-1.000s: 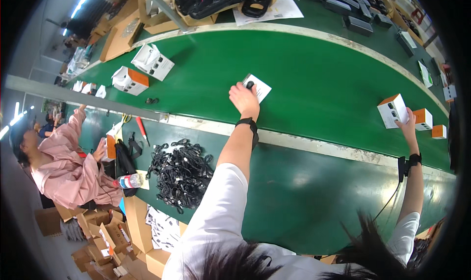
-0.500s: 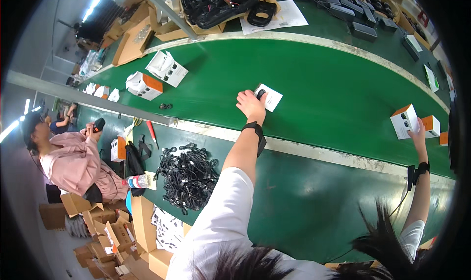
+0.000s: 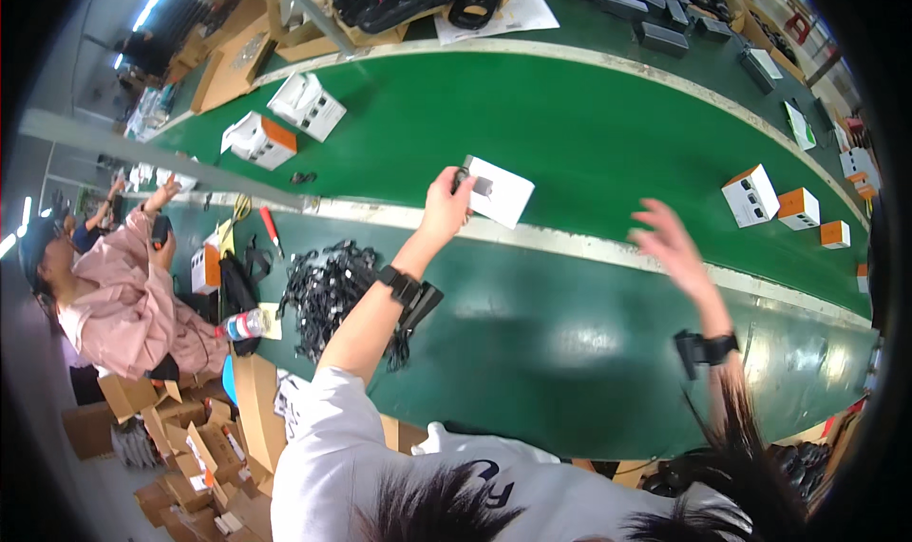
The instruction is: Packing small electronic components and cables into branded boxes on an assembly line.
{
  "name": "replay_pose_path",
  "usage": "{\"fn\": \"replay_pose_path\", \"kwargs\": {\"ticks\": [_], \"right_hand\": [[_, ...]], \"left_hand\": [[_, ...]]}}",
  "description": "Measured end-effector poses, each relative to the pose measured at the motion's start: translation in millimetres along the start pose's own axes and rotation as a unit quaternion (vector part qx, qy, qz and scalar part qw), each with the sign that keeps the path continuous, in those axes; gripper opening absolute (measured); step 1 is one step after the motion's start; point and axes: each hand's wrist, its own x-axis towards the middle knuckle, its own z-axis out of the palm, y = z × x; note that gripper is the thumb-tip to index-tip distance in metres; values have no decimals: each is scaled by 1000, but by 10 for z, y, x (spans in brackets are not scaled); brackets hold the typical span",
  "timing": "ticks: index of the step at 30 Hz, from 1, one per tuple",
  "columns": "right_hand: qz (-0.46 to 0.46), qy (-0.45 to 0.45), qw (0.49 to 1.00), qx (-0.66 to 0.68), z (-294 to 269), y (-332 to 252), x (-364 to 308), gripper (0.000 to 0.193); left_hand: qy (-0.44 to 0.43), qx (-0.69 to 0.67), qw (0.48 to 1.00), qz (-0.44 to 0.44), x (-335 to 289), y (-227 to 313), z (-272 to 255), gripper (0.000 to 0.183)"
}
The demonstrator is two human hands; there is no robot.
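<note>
Over the near edge of the green belt [image 3: 570,133]: the left hand [image 3: 445,206] holds a white card [image 3: 506,197], with a small black piece [image 3: 460,178] at the card's left side.
Left grip: closed on the card's left edge, right by the black piece; pinching there presumably keeps the two together and leaves most of the white face uncovered.
Card: slanted, its near corner overlapping the pale rail [image 3: 589,248] in view; whether it is one sheet or a thin booklet, I cannot tell from this height.
Right hand [image 3: 671,245]: raised near the rail, fingers spread wide, nothing visible in its grip, well apart from the card.
Boxes on the right: white and orange boxes [image 3: 750,198] stand in a row toward the belt's right end, their gaps perhaps making each easy to grasp singly.
Boxes on the left: two white cartons [image 3: 306,107] have raised flaps, which probably keeps their insides easy to get at.
Cables: a heap of black cables [image 3: 332,285] lies on the surface [image 3: 579,380] beside the left forearm, likely piled there for short reach; one small coil [image 3: 303,177] lies apart on the belt.
Tools: a red-handled tool [image 3: 271,228] and yellow-handled scissors [image 3: 242,207] lie beyond the heap.
</note>
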Motion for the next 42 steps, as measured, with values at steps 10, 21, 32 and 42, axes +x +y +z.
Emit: {"fn": "replay_pose_path", "kwargs": {"ticks": [10, 21, 32, 42], "right_hand": [[42, -265, 932, 243, 2772, -740, -214, 15], [9, -513, 840, 175, 4200, -536, -1074, 55], [32, -162, 948, 273, 2305, -866, -40, 25], [172, 63, 962, 201, 1259, 181, -380, 20]], "left_hand": [[263, 87, 961, -12, -2233, 93, -1423, 21], [328, -26, 941, -80, -3232, -253, -1980, 27], [-1, -63, 998, -30, -727, -4, -1272, 55], [440, 82, 888, -102, 2399, -456, -2311, 46]]}}
